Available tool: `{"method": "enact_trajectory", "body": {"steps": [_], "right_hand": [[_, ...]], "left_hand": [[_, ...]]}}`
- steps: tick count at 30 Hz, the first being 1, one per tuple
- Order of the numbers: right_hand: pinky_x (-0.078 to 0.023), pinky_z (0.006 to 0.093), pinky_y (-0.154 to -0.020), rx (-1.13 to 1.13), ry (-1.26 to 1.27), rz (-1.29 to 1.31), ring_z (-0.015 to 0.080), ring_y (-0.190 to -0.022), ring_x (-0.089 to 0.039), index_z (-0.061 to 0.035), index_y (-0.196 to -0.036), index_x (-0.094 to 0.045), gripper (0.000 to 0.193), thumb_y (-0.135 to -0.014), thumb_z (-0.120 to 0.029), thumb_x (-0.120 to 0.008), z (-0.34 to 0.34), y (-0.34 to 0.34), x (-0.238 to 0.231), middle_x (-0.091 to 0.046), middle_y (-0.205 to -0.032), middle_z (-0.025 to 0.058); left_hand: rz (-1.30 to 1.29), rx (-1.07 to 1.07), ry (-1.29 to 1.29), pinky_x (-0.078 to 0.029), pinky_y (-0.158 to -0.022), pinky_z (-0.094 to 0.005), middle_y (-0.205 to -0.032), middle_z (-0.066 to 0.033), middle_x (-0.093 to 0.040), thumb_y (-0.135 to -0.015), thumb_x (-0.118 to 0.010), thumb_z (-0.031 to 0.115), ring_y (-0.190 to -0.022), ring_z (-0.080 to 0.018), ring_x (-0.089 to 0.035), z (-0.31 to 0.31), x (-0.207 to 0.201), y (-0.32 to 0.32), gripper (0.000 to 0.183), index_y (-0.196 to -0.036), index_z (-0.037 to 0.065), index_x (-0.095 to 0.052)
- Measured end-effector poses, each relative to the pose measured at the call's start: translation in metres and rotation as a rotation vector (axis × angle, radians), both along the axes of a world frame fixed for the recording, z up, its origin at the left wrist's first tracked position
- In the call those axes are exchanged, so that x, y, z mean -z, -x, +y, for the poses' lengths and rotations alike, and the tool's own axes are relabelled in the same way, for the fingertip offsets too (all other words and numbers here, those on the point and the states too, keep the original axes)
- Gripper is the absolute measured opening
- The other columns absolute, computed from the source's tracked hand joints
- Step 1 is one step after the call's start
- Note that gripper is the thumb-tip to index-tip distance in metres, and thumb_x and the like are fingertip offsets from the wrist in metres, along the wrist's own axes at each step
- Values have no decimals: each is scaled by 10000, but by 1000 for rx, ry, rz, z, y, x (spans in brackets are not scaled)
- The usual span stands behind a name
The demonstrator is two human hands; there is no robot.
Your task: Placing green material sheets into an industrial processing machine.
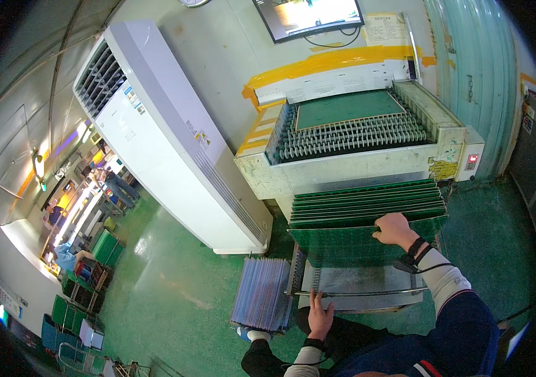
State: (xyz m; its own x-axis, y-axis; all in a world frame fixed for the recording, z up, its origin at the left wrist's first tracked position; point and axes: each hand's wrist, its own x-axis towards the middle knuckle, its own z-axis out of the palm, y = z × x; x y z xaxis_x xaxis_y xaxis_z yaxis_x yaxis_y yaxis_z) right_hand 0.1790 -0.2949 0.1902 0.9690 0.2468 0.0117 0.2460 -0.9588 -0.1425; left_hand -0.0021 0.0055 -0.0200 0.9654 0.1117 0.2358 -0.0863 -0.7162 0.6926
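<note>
The right hand (396, 230) pinches the top edge of the front green board (356, 246). It stands in a rack (297, 270), with more green boards (356, 205) behind. The left hand (320, 319), fingers a bit spread, touches a metal bar (374, 294). 1 flat board (349, 110) lies on the machine (343, 168).

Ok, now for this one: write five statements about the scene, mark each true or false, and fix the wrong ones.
1. The right hand grips the top edge of the frontmost flat green panel. True.
2. The left hand touches that panel too. False: it is at the slim metal bar.
3. A rectangular green board lies on the ridged grey rollers of the boxy pale machine. True.
4. The tall white air conditioner stands right of that machine. False: it stands to its left.
5. The black-framed rectangular wall screen is lit. True.
</note>
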Motion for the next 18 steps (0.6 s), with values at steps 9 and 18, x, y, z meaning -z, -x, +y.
{"method": "enact_trajectory", "body": {"steps": [9, 18], "right_hand": [[-566, 495, -804, 5, -1, -5, 366, -919, -714, -98, -952, -760, 343, -839, -421, -753, 0, 0, 0, -741, -906, 150], [-567, 493, -799, -8, 8, -11, 365, -917, -713, -94, -950, -758, 358, -844, -435, -738, 0, -3, 3, -739, -904, 154]], "left_hand": [[-32, 5, 4, -562, -906, -479, -1592, -211, -363, -936, -697, 292, -1247, -456, -578, 0, 1, -1, 573, -1413, 59, -482], [-16, 1, 28, -544, -951, -483, -1597, -219, -356, -932, -709, 288, -1288, -454, -551, 1, 0, 0, 582, -1415, 62, -476]]}}
